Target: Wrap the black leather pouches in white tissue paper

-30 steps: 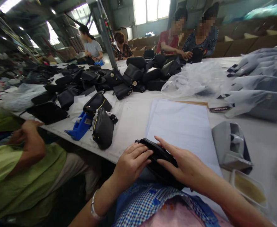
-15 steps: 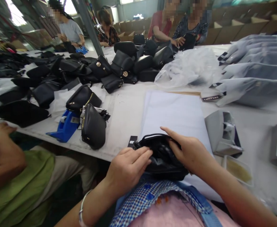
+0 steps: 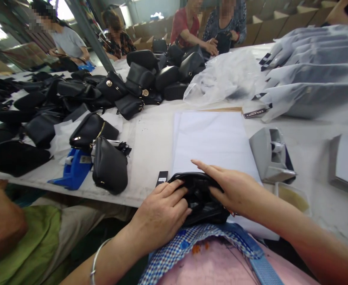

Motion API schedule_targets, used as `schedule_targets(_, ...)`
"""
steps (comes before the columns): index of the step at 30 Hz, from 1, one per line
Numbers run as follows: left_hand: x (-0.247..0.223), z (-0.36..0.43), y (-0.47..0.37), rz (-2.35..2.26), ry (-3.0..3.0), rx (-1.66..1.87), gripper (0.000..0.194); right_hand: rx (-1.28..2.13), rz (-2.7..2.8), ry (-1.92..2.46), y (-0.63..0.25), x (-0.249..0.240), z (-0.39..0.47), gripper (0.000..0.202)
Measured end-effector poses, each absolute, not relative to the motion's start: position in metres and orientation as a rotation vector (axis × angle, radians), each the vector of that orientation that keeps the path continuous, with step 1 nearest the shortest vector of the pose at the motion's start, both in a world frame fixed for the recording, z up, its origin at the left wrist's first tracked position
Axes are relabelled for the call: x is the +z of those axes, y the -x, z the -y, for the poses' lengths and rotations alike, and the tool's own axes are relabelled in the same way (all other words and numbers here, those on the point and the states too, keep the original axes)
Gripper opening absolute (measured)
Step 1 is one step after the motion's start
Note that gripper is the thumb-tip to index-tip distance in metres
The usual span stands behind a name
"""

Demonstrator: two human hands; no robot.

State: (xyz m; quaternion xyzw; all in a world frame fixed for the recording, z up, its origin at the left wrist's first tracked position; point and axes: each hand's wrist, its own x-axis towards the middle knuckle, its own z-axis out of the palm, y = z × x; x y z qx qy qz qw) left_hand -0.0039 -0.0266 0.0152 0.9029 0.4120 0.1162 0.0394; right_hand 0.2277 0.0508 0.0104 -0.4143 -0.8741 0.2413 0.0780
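A black handbag [image 3: 200, 204] rests against my lap at the table's edge, its mouth facing up and its dark lining showing. My left hand [image 3: 163, 211] grips the left rim, with the fingertips over the edge of the opening. On the other side my right hand [image 3: 236, 190] holds the right rim, thumb inside and fingers stretched along the outside. A black tag [image 3: 162, 178] with a small white label lies just beyond my left hand. White sheets [image 3: 209, 136] are stacked on the table in front of the bag.
A grey tape dispenser [image 3: 270, 154] and a shallow tray [image 3: 293, 198] sit at right. Bags in clear plastic [image 3: 316, 95] line up behind. Leftward are a blue tape dispenser [image 3: 75, 170], a standing black bag [image 3: 110, 166] and a heap of bags [image 3: 141, 77]. A person in green sits at left.
The camera view has turned slightly right. My left fingers have shifted on the rim, and the bag's mouth shows more of its inside. Both hands stay on the bag.
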Motion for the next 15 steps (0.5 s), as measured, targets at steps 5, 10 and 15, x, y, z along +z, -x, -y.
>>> schedule_targets(5, 0.014, 0.039, 0.014, -1.134, -2.770, 0.394, 0.015, 0.513, 2.577, 1.477, -0.221, 0.011, -0.052, 0.073)
schedule_targets(10, 0.009, 0.038, 0.015, -1.438, -2.680, 0.525, 0.027, 0.456, 2.596, 1.343, -0.218, 0.015, -0.049, 0.076)
schedule_targets(15, 0.018, 0.013, -0.006, -1.778, -2.552, -0.014, 0.019, 0.463, 2.645, 1.172, -0.215, 0.017, -0.041, 0.077)
